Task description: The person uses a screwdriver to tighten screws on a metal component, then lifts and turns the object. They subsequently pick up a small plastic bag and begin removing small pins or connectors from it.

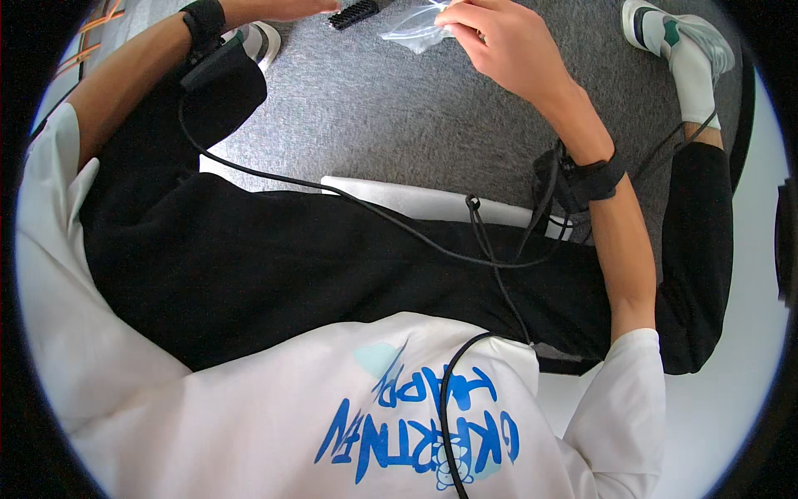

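Observation:
My right hand (499,46) reaches forward over the grey carpet and pinches a small clear plastic bag (411,32) near the top edge of the view. A black ridged comb-like piece (353,12) lies on the carpet just left of the bag. My left hand (278,7) is mostly cut off by the top edge, close to that black piece; what it holds is hidden. Both wrists wear black straps with cables.
I sit on a white seat (416,200) with black trousers and a white printed shirt. Grey carpet (399,116) lies ahead. White-and-green shoes (677,37) are at the top right, another shoe (262,37) at the top left. Black cables cross my lap.

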`<action>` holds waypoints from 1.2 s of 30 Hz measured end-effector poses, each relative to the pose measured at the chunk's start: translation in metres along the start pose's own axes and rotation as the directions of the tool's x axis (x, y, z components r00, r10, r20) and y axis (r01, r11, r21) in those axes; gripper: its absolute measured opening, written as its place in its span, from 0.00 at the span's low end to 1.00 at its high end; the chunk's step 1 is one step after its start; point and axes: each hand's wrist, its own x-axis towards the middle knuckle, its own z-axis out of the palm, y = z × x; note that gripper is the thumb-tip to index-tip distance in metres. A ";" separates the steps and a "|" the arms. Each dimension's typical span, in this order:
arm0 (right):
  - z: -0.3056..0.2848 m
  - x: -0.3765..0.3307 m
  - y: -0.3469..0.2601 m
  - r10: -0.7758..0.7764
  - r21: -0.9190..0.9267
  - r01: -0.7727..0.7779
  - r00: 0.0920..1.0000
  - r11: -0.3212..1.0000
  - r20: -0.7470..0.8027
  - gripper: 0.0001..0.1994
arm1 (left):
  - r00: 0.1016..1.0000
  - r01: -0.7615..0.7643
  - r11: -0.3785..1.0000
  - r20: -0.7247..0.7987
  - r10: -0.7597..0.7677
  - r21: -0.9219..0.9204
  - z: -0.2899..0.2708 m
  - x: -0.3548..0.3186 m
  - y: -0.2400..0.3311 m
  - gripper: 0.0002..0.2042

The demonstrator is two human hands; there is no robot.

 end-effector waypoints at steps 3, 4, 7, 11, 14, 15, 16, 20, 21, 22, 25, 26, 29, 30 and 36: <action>-0.002 0.001 0.001 -0.002 0.009 0.002 1.000 1.000 0.001 0.03 | 0.994 0.113 0.984 0.009 -0.113 -0.136 -0.001 0.009 0.010 0.16; -0.003 -0.002 0.004 0.006 -0.005 -0.006 1.000 1.000 0.007 0.03 | 0.972 0.234 0.953 0.044 -0.229 -0.195 -0.006 0.021 0.021 0.16; -0.006 -0.006 0.006 0.006 -0.025 -0.006 1.000 1.000 0.010 0.03 | 0.939 0.342 0.902 0.129 -0.319 -0.263 -0.042 0.028 0.043 0.17; -0.005 -0.002 0.001 0.006 -0.014 -0.006 1.000 1.000 0.008 0.03 | 0.939 0.342 0.921 0.089 -0.331 -0.186 -0.073 0.028 0.053 0.17; -0.007 -0.002 0.003 -0.005 -0.003 0.005 1.000 1.000 -0.012 0.03 | 0.890 0.414 0.851 -0.050 -0.452 -0.324 -0.110 0.038 0.080 0.15; -0.008 -0.003 0.004 -0.001 -0.009 0.001 1.000 1.000 -0.013 0.03 | 0.907 0.348 0.814 -0.054 -0.418 -0.465 -0.129 0.040 0.095 0.14; -0.008 -0.002 0.003 0.004 -0.005 -0.004 1.000 1.000 -0.008 0.03 | 0.918 0.285 0.753 -0.058 -0.392 -0.593 -0.141 0.041 0.107 0.13; -0.006 -0.003 0.005 -0.027 -0.049 0.027 1.000 0.998 0.003 0.03 | 0.966 0.127 0.830 -0.122 -0.228 -0.544 -0.145 0.049 0.133 0.13; -0.005 -0.002 0.005 -0.029 -0.048 0.029 1.000 0.998 0.003 0.03 | 0.965 0.130 0.829 -0.122 -0.231 -0.544 -0.144 0.050 0.134 0.13; -0.007 -0.002 0.003 -0.029 -0.036 0.029 1.000 0.999 -0.003 0.03 | 0.970 0.143 0.819 -0.085 -0.227 -0.555 -0.143 0.052 0.135 0.14; -0.008 -0.002 0.000 -0.016 -0.027 0.016 1.000 1.000 0.002 0.04 | 0.969 0.175 0.815 -0.050 -0.243 -0.552 -0.130 0.052 0.129 0.17; -0.008 -0.002 -0.001 -0.002 -0.025 0.002 1.000 1.000 0.012 0.04 | 0.970 0.188 0.832 -0.033 -0.239 -0.522 -0.125 0.050 0.122 0.17; -0.006 -0.001 0.001 -0.002 -0.035 0.002 1.000 0.999 0.016 0.04 | 0.975 0.176 0.848 -0.033 -0.222 -0.499 -0.114 0.041 0.102 0.18; -0.006 -0.001 0.001 -0.003 -0.033 0.003 1.000 0.999 0.015 0.04 | 0.957 0.289 0.867 0.127 -0.259 -0.406 -0.110 0.039 0.096 0.19; -0.007 -0.003 0.003 -0.006 -0.035 0.005 1.000 0.999 -0.016 0.03 | 0.906 0.399 0.912 0.193 -0.376 -0.095 -0.064 0.000 0.067 0.22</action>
